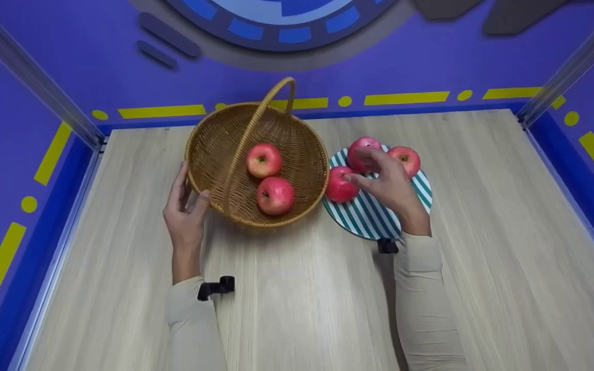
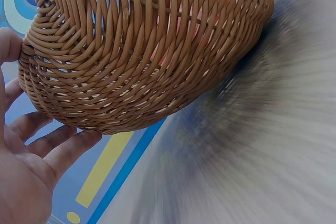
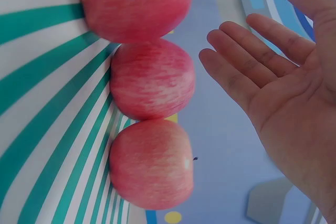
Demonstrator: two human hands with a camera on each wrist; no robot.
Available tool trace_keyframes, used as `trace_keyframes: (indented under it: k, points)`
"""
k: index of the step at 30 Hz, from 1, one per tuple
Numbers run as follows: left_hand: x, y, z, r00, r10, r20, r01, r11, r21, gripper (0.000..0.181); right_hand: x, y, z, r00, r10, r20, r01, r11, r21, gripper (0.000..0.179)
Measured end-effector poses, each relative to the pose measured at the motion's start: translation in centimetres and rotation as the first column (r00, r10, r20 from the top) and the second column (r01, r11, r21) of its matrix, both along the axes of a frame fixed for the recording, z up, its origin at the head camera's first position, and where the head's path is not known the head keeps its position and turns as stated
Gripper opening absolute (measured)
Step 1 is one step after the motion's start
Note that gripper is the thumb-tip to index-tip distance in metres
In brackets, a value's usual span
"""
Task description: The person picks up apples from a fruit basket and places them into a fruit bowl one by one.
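A wicker basket with an arched handle holds two red apples, one apple above the other apple in the head view. At its left side is my left hand, spread, with fingertips touching the woven wall; the palm stays apart from it. My right hand hovers over a striped green-and-white round mat, fingers extended and holding nothing. Three apples sit on that mat: a left apple, a back apple partly behind my fingers, and a right apple.
The light wood table has a blue-purple back wall close behind the basket. Side panels with metal corner posts stand left and right. Each wrist carries a black camera mount.
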State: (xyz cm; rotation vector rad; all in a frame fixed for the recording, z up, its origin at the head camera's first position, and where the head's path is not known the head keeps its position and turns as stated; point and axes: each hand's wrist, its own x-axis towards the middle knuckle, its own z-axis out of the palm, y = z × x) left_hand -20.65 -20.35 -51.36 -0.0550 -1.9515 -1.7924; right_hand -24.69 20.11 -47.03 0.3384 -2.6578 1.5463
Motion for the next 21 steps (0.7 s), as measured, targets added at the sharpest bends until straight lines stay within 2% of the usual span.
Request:
trace_keyframes:
  k: [8, 13, 21]
  points:
    - [0.0, 0.1, 0.1, 1.0, -0.003, 0.011, 0.003, 1.0, -0.005, 0.066, 0.4, -1.1, 0.5, 1.0, 0.011, -0.01, -0.011, 1.0, 0.025, 0.068]
    - [0.1, 0.1, 0.2, 1.0, 0.008, 0.023, -0.008, 1.0, -0.002, 0.067, 0.5, -2.0, 0.7, 0.999, 0.046, -0.023, -0.045, 0.999, 0.015, 0.067]
    - [0.1, 0.0, 0.1, 1.0, 0.001, 0.016, -0.001, 1.0, 0.002, 0.067, 0.4, -4.0, 0.7, 0.986, 0.118, -0.115, -0.114, 0.993, 0.039, 0.064]
